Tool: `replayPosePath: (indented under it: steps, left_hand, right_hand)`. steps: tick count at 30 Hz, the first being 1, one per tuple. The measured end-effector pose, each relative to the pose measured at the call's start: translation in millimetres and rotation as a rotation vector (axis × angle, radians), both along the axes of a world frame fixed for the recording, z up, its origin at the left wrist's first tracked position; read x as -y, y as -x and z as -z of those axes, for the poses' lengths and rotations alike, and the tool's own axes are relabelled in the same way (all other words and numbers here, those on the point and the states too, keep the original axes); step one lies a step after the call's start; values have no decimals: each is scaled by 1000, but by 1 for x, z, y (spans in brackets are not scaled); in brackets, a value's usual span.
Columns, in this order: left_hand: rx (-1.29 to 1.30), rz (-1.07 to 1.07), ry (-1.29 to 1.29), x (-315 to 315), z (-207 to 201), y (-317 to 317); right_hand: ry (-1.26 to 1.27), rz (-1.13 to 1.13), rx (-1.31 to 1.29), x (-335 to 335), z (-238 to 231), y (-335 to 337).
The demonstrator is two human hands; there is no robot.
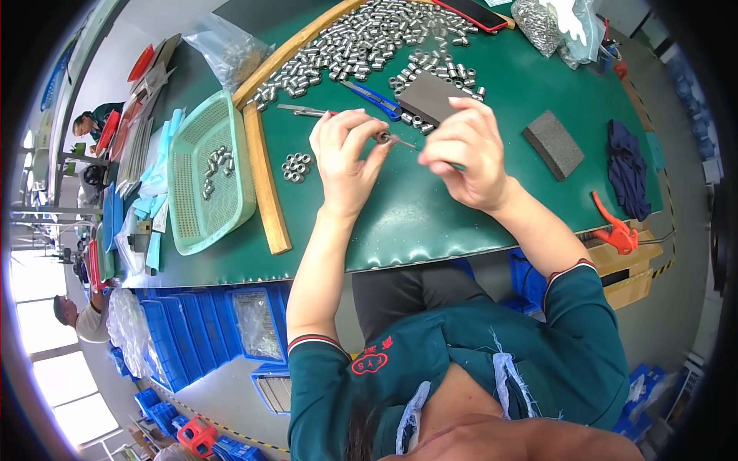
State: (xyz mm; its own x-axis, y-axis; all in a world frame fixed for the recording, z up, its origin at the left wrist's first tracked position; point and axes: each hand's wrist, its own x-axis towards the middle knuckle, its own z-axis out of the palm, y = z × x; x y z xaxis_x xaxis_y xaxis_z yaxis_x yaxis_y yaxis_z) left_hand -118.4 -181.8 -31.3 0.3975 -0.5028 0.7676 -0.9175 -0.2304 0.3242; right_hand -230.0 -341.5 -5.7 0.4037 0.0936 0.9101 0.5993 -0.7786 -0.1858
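Observation:
Between thumb and fingertips, my left hand (343, 154) pinches a small metal sleeve (383, 137), its open end turned to the right. My right hand (470, 154) is closed round a thin metal tool (405, 143), whose slim shaft points left to the sleeve's opening. Whether the tip is inside the sleeve, I cannot tell; its grip is mostly hidden in my fingers. Just beyond my hands lie a blue utility knife (373, 100) and a dark grey block (429, 97) resting among sleeves. Left of my left wrist stands a small cluster of sleeves (297, 167).
A large heap of sleeves (346, 48) lies behind a wooden strip (267, 184). The green basket (184, 223) at left holds several sleeves. To the right are a second grey block (553, 144), a dark cloth (629, 169) and an orange-red hand tool (615, 228).

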Motion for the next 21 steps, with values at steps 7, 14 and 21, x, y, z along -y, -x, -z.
replayPosePath:
  steps: [7,14,21]
  left_hand:
    - [-92,-10,11,-2,2,-3]
    - [-128,-10,3,-2,3,-5]
    - [-56,6,-70,-1,1,-1]
  right_hand:
    - [-83,-71,112,4,2,6]
    - [-60,-42,64,4,3,3]
    - [-35,57,-55,0,0,0]
